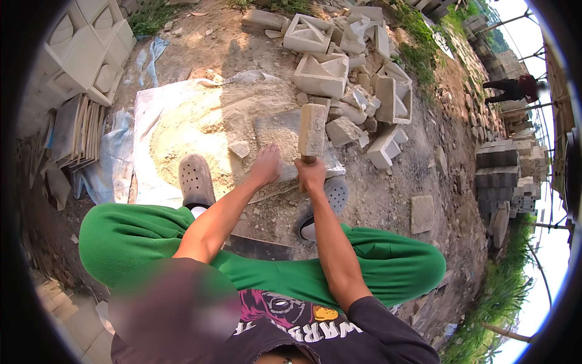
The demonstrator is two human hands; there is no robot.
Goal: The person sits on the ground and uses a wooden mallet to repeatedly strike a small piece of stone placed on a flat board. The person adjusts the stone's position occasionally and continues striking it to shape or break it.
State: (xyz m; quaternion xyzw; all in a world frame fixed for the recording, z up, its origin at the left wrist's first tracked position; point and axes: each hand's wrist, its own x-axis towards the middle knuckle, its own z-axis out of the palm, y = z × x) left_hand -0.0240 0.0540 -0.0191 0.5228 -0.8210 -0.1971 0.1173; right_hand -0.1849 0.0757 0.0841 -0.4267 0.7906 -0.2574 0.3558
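My right hand [311, 175] is wrapped round the short handle of a dust-covered mallet with a blocky, pale head [311, 130]. The mallet head stands up beyond my fist, over the ground in front of me. To its left, my left hand [265, 165] reaches down with its fingers stretched out, at the near edge of a flat grey slab [282, 130]. Crushed sandy rubble [182, 136] lies about the slab on a white sheet [145, 109]. One pale chunk [239, 148] rests left of my left hand.
Broken, hollow concrete blocks [321, 74] are heaped beyond the mallet. Stacked moulded blocks [91, 36] and leaning boards [79, 130] stand at the left. My clog-shod feet [196, 180] flank the work spot. Far right are grey block stacks [497, 167] and another person [518, 90].
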